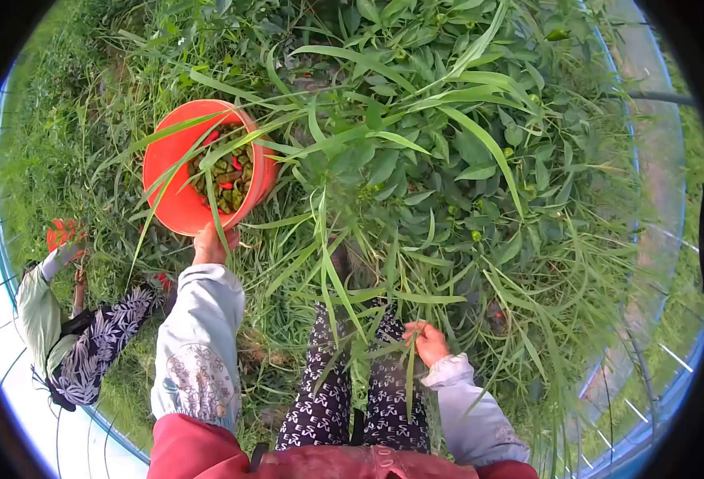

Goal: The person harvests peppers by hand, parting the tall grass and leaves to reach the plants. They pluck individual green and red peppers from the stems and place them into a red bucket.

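Observation:
My left hand point(210, 244) grips the near rim of a red bucket point(168, 152), which is tilted so that its opening shows. Inside lie several green and red peppers point(230, 177). Long grass blades hang across the bucket and my left hand. Low on the right, beside my right leg, my right hand point(428, 343) has its fingers curled at some grass blades point(410, 375). Leafy pepper plants point(479, 152) with small green fruits stand ahead of me.
At the far left a co-worker in patterned trousers point(108, 335) bends over the plants near a red container point(63, 233). Tall grass surrounds my legs. Along the right runs a clear plastic sheet wall point(655, 160) with a frame.

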